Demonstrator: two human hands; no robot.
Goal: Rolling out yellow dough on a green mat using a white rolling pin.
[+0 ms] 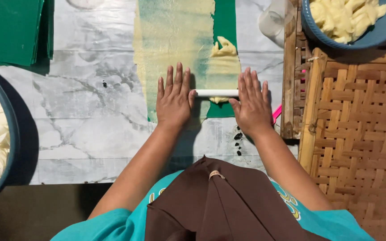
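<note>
Brown headscarf [220,201], hands [174,100] on roller [216,93].

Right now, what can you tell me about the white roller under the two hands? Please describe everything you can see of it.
The white roller is a thin, smooth, round rod, plastic-looking, lying level across a green sheet on the marble-patterned table. Only its middle shows; the left hand and right hand lie flat, palms down, over its ends. It rests on pale yellow dough spread thin along the sheet, with a thicker lump just beyond it.
</note>
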